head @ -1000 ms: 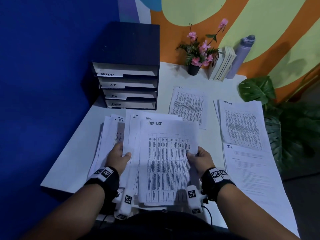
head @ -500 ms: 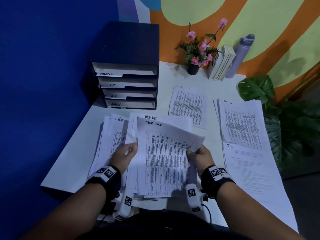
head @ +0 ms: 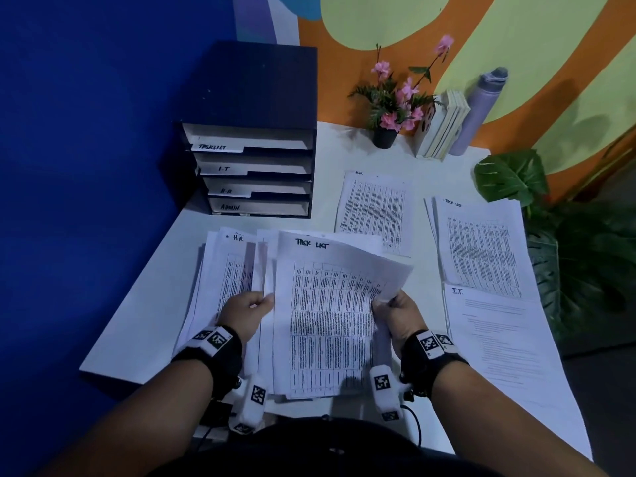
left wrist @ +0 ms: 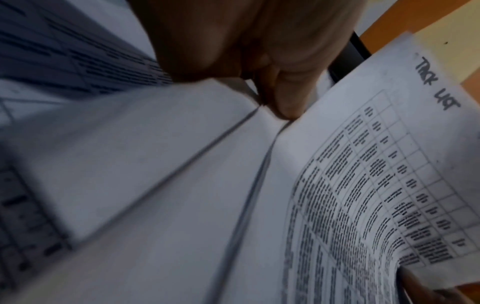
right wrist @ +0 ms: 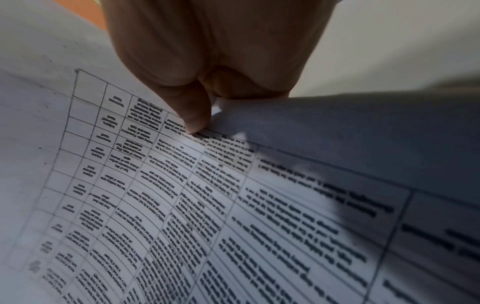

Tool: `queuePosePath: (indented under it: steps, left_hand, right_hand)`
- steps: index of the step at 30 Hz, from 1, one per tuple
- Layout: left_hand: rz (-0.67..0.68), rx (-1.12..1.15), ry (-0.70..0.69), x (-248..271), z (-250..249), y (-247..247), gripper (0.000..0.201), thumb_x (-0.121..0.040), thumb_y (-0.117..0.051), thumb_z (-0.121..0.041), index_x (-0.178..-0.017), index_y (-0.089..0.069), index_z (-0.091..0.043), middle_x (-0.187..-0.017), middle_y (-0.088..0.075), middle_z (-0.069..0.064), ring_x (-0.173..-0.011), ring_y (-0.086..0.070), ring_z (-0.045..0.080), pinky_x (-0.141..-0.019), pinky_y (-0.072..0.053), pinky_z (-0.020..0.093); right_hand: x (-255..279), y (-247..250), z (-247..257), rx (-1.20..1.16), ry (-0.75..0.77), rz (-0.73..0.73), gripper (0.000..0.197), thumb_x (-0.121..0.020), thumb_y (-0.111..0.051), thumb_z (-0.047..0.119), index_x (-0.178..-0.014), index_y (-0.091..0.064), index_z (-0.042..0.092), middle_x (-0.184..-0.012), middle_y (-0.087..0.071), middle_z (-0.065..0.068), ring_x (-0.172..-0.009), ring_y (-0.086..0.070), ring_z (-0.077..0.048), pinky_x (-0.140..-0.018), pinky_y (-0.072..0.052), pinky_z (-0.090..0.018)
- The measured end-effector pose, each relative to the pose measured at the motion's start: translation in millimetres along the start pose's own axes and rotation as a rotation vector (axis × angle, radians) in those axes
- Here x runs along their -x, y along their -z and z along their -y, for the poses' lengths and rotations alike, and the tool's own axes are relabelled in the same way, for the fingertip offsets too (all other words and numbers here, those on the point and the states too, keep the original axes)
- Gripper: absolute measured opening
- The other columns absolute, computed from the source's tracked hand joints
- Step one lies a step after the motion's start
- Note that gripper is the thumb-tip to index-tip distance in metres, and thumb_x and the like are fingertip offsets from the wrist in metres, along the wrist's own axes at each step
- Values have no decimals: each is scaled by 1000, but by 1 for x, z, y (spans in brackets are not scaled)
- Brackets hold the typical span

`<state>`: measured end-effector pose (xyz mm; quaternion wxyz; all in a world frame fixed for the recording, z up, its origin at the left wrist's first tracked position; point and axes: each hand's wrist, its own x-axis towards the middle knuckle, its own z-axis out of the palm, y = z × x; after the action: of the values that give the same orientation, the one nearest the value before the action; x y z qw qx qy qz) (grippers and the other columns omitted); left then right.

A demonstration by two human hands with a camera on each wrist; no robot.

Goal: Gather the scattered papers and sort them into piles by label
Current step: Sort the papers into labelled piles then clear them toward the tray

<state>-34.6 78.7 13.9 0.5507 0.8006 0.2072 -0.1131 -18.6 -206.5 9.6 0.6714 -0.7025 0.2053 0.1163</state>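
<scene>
A loose stack of printed papers point(head: 237, 280) lies at the near edge of the white desk point(head: 144, 304). Its top sheet, labelled TASK LIST point(head: 330, 304), is lifted and curled at its right edge, where my right hand point(head: 395, 309) pinches it between thumb and fingers point(right wrist: 197, 121). My left hand point(head: 249, 308) pinches the left edge of the sheets beneath point(left wrist: 283, 107). A sheet marked H.R. point(head: 227, 266) shows at the stack's left. On the desk to the right lie an H.R. sheet point(head: 377, 211), a TASK LIST pile point(head: 481, 246) and an I.T. sheet point(head: 502, 342).
A dark paper sorter point(head: 251, 132) with trays marked TASKLIST, I.T, H.R and ADMIN stands at the back left. A flower pot point(head: 385, 136), some books point(head: 440, 129) and a bottle point(head: 478, 111) line the back wall. A leafy plant point(head: 568, 253) stands off the right edge.
My right hand has lifted and curled the right edge of the top TASK LIST sheet. My left hand has shifted right onto the edge of the sheets beneath it.
</scene>
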Motion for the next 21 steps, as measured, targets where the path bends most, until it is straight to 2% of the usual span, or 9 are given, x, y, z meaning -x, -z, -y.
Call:
queuePosePath:
  steps: [3, 5, 7, 9, 10, 13, 15, 18, 21]
  left_hand:
    - [-76, -103, 2, 0, 3, -3, 22, -88, -68, -27, -93, -69, -6, -101, -60, -1, -98, -53, 14, -89, -37, 23]
    - [-94, -104, 17, -1, 3, -2, 27, -87, -69, -28, -100, -69, -4, -103, -60, -2, -98, -51, 12, -89, -37, 23]
    - [-71, -79, 44, -1, 0, -2, 35, -86, -65, -42, -96, -69, -9, -100, -63, 0, -95, -53, 14, -88, -39, 25]
    - [-2, -115, 57, 0, -4, -3, 52, -83, -47, -67, -80, -62, -17, -82, -60, 1, -82, -53, 16, -80, -40, 29]
    - [36, -152, 52, 2, -8, -6, 51, -84, -44, -68, -76, -57, -19, -77, -57, -2, -78, -53, 17, -78, -40, 29]
    - [43, -239, -15, 5, -11, -16, 19, -90, -63, -36, -98, -68, -19, -98, -67, -3, -87, -61, 16, -85, -47, 29]
    - [-58, -228, 2, 2, -17, -19, 28, -89, -65, -26, -113, -66, -10, -111, -68, 6, -97, -63, 24, -88, -50, 33]
    - [-193, -90, 7, -6, -32, -18, 22, -88, -67, -25, -101, -66, -8, -102, -68, 8, -93, -65, 30, -82, -52, 33]
    - [-231, 33, -35, -9, -49, -22, 20, -86, -69, -29, -96, -67, -13, -98, -68, 1, -91, -66, 25, -87, -54, 39]
  right_hand:
    - [-5, -1, -4, 37, 1, -38, 19, -86, -61, 10, -88, -60, 28, -68, -61, 0, -64, -53, -20, -62, -47, -35]
    - [-9, 1, -6, 59, 1, -44, 31, -86, -63, 7, -101, -56, 34, -78, -62, -7, -70, -58, -25, -69, -51, -41]
    - [-11, 2, -9, 109, -1, -28, 40, -86, -61, 2, -115, -56, 29, -85, -65, -9, -75, -61, -27, -75, -54, -44]
    - [-9, -2, -7, 162, 21, -24, 30, -84, -60, 4, -106, -62, 24, -83, -67, -9, -75, -61, -26, -73, -54, -43]
    - [-6, -5, -4, 177, 35, -34, 23, -84, -58, 6, -98, -64, 24, -80, -66, -8, -72, -59, -25, -67, -53, -41]
    - [-2, -15, 11, 144, 125, -66, 20, -89, -56, 7, -99, -61, 23, -81, -66, -6, -66, -58, -22, -61, -51, -34]
    - [-3, -16, 21, 102, 165, -42, 26, -93, -57, 14, -116, -59, 25, -95, -70, -2, -76, -64, -18, -69, -55, -36]
    - [-10, -2, 24, 155, 92, 116, 42, -93, -61, 23, -133, -48, 28, -107, -69, -3, -94, -68, -22, -88, -56, -44]
    - [-11, 17, 18, 275, 41, 172, 54, -90, -59, 11, -136, -41, 33, -104, -68, -12, -83, -67, -25, -72, -59, -41]
